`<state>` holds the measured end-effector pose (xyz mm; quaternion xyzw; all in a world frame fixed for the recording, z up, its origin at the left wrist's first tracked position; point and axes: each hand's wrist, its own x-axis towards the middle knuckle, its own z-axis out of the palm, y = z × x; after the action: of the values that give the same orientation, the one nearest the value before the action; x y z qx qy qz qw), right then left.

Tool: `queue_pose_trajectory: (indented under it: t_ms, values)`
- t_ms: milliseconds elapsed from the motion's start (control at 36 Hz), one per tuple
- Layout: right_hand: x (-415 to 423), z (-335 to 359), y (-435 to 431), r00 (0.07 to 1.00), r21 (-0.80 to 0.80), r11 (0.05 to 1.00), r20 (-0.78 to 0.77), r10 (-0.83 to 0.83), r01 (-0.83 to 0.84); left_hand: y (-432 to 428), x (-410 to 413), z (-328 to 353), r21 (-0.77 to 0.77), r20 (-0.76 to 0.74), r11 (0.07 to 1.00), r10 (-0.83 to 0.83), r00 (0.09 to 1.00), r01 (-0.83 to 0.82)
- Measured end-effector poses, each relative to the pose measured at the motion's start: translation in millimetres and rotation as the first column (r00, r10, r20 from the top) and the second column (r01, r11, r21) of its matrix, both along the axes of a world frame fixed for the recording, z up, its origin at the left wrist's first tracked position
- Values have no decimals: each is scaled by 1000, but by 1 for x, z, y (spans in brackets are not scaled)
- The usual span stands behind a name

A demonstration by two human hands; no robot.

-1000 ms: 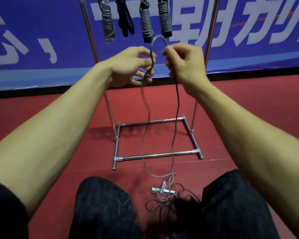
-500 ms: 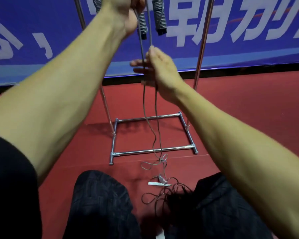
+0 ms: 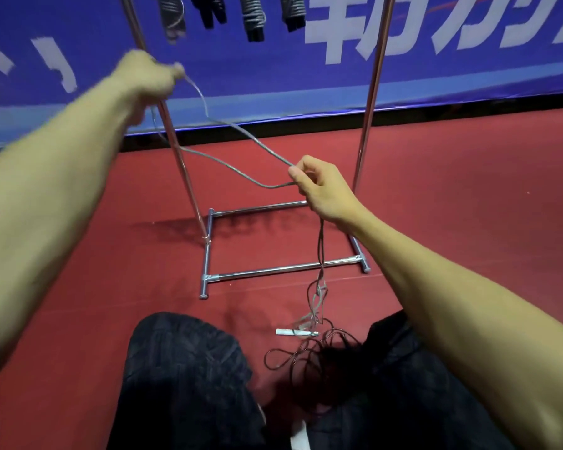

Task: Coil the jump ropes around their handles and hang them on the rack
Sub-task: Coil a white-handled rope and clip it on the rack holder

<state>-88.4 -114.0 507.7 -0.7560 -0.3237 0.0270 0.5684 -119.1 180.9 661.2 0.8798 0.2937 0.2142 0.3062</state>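
Red floor runs back to a long blue banner with big white lettering, and a chrome rack stands in front of it. Four coiled ropes already hang from it, above the raised left hand. That hand is blurred, but its fingers look curled tight round a grey rope. The right hand, lower down, pinches the same rope between thumb and forefinger. Between the two grips the rope sags in a loose double strand. Below the right-hand pinch it drops in a knotted snarl to a white handle lying on the floor, just beside a dark rope heaped in a tangle between the person's knees in dark trousers. I'd say the job right now is freeing the grey rope. It would go best by feeding it slowly through the pinch and lifting it away from the dark heap, so the snarl loosens instead of cinching before any coiling starts.
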Motion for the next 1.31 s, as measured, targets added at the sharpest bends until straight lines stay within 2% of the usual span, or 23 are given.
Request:
queue_pose_trajectory:
  t_ms: [28,56,111,167,194,222,250,306,389,500,583,694,750,806,833,889,917,944,1000,1056,1111,1194,1306]
  values:
    - [2,0,3,1000,-26,1000,15,5,-4,-23,2,-18,79,-61,997,23,998,-18]
    - [4,0,5,999,-59,998,35,10,-8,-33,1,-32,150,-96,988,-20,995,34]
    - [8,2,10,997,-101,995,77,19,-11,-59,0,-65,217,-88,937,-259,962,273]
    - [12,3,14,994,-113,994,103,22,-10,-91,-9,-87,155,-48,787,-598,800,597]
    - [14,3,15,994,-112,994,111,17,-4,-112,-15,-100,104,-42,697,-710,703,710]
    - [15,3,15,993,-111,994,117,6,7,-127,-18,-115,36,-35,623,-780,624,781]
    - [15,2,14,994,-98,995,109,-1,11,-135,-20,-128,-58,-17,595,-803,596,801]
    - [16,-3,10,1000,-35,999,5,2,-2,-136,-21,-150,-193,6,629,-766,642,753]
    - [16,-12,7,984,18,999,-172,47,-45,-129,-22,-169,-144,17,723,-681,732,676]
    - [16,-32,-3,991,-104,992,-121,63,-76,-104,-20,-166,-122,167,838,-511,843,532]
    - [21,-48,-20,994,-134,990,-104,31,-45,-57,-20,-160,-190,297,926,-262,918,325]
    - [35,-76,-51,994,-227,974,-95,-45,22,6,-26,-161,-351,363,927,5,932,131]
    - [40,-91,-55,990,-263,964,-113,-84,52,20,-22,-174,-336,263,934,-29,964,120]
    - [43,-102,-49,980,-250,963,-137,-143,105,17,-16,-192,-300,30,937,-179,983,180]
    - [45,-106,-44,971,-211,968,-163,-173,137,9,-13,-198,-267,-140,937,-269,953,225]
    - [47,-107,-32,958,-126,977,-210,-193,169,-12,-4,-209,-155,-456,935,-353,817,318]
    - [48,-106,-26,959,-99,983,-224,-174,156,-25,2,-214,-78,-515,923,-360,778,376]
    - [48,-105,-21,962,-81,988,-232,-144,129,-38,7,-218,-26,-508,901,-384,771,432]
    - [47,-103,-11,969,-57,995,-230,-87,76,-74,14,-224,12,-363,812,-540,759,583]
    - [48,-104,-1,968,-26,999,-251,-31,25,-105,22,-233,-40,-229,686,-714,661,727]
    - [50,-106,5,957,5,1000,-290,25,-25,-126,26,-246,-91,-185,599,-795,578,795]
    - [56,-119,2,932,-1,998,-357,66,-71,-133,29,-259,-68,-197,650,-753,628,757]
    - [66,-144,-12,907,-153,973,-411,94,-171,-108,21,-273,-199,-20,699,-704,710,687]
